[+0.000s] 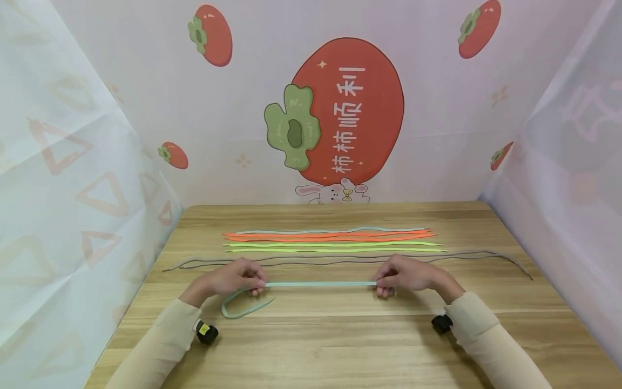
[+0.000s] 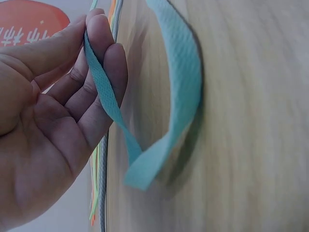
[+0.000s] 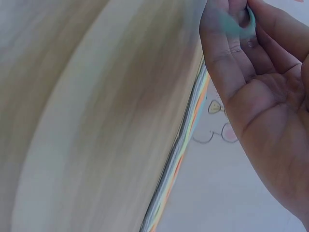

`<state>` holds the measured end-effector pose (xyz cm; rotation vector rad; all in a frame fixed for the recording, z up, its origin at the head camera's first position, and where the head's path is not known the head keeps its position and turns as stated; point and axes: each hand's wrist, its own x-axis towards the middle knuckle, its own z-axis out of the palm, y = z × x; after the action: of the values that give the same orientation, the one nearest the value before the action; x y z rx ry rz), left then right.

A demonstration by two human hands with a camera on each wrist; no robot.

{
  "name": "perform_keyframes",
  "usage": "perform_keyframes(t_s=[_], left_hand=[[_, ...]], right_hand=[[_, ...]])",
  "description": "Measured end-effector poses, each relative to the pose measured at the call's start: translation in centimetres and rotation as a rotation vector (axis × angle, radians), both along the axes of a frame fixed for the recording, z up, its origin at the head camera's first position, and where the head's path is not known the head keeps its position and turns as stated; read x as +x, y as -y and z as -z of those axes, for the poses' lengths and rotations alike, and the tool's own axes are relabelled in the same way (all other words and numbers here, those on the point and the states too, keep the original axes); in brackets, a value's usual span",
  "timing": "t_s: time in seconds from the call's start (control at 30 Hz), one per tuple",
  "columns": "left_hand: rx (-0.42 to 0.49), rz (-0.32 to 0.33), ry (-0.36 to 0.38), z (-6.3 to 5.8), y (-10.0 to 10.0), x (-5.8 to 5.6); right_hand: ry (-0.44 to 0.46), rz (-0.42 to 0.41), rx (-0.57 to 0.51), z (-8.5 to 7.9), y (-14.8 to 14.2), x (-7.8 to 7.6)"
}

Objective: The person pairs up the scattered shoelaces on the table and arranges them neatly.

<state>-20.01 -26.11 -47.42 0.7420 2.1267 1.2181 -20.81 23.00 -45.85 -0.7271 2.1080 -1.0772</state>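
Observation:
A flat mint-green shoelace [image 1: 320, 283] runs straight between my two hands, a little in front of the other laces. My left hand [image 1: 241, 276] pinches it between thumb and fingertips. Past that pinch, the loose end [image 2: 181, 87] curls back in a loop over the wood. My right hand [image 1: 399, 274] pinches the lace near its other end. In the right wrist view a short green tail [image 3: 236, 26] bends at the fingers, partly blurred.
Behind the hands, several laces lie side by side on the wooden table [image 1: 320, 351]: grey laces [image 1: 320, 260], yellow-green laces [image 1: 335, 247], orange laces [image 1: 330, 236] and a pale blue-green lace [image 1: 369, 228]. Printed cloth walls [image 1: 437, 162] stand at the back and sides.

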Motion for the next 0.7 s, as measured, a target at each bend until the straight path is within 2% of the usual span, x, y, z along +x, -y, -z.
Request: perform_keyframes(t_s=[0.33,0.7], left_hand=[[-0.014,-0.043,0.001,-0.1,0.9,0.8],[0.019,-0.029,0.019,0.1,1.5,0.8]], right_hand=[[-0.034,0.030,-0.016,-0.4,-2.7,0.3],[-0.033,0.077,-0.026,-0.5,-5.5,0.3]])
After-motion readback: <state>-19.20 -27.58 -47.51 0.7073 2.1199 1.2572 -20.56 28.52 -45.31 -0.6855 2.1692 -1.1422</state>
